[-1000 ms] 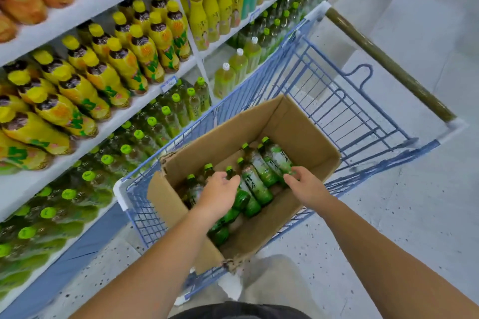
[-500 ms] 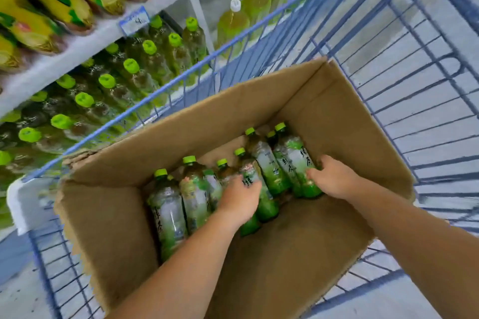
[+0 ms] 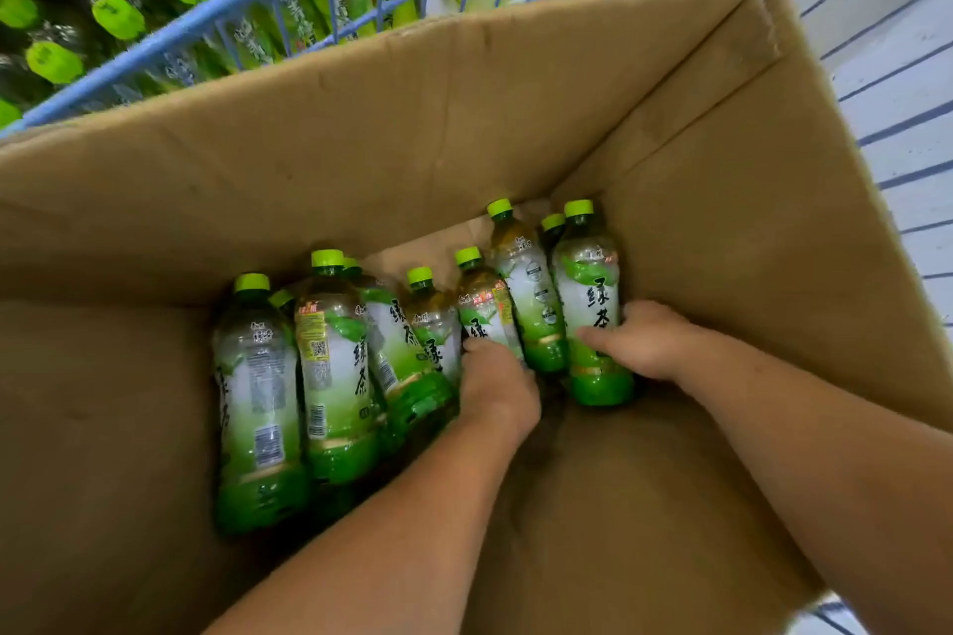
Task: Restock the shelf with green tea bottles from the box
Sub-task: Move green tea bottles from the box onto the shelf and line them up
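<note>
Cardboard corner (image 3: 593, 170): right hand (image 3: 644, 340) grips end bottle (image 3: 582, 284), left hand (image 3: 497, 392) middle bottle (image 3: 485, 309)

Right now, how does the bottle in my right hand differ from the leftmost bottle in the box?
The right-hand bottle shows its front label with large characters; the leftmost bottle shows small print and a barcode. The right hand grips the first; no hand touches the leftmost. Both have green caps and sit in the cardboard box.

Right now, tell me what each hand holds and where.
Right hand grips the rightmost clear plastic green-capped tea bottle at its lower label; left hand grips a matching middle bottle low on its body.
</note>
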